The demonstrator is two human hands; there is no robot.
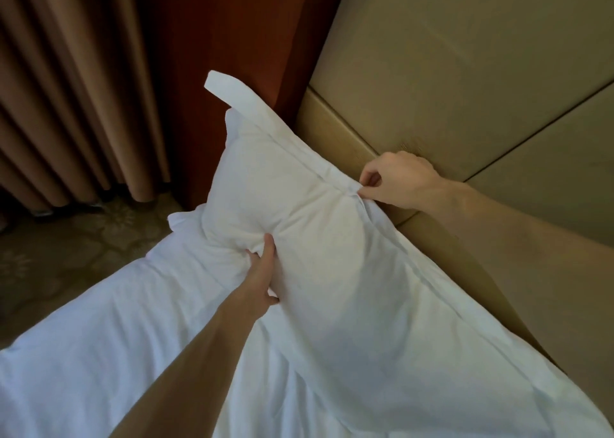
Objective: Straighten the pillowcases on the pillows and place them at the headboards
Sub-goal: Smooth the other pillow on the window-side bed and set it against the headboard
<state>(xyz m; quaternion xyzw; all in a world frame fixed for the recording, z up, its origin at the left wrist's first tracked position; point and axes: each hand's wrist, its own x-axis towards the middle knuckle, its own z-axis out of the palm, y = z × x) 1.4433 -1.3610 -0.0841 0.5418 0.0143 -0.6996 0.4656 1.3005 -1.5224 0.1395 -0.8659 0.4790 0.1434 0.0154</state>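
White bedding (99,354) fills the lower half of the view and carries everything else. The tan padded headboard (465,72) rises along the right side. A brown pleated curtain (66,88) hangs at the far left.

The pillow (315,238) lies on the bedding with one long edge touching the foot of the headboard. Its long axis runs from the upper left to the lower right, parallel to the headboard. The pillowcase border (232,95) projects loose and slightly folded at the far corner.

The hands work from opposite long edges, across the short axis:
- The right hand (395,178) is on the headboard side. Thumb and forefinger pinch the stitched border seam, and creases radiate from that point.
- The left hand (262,271) is on the bed side. Its fingers curl under the pillow edge and grip it, bunching the fabric.

Judgement: the pillow is already at the headboard, so the remaining work is smoothing the case. Both hands sit toward the far end. The next pull should therefore run along the long axis toward the far corner, with the right hand, nearer the seam, leading.
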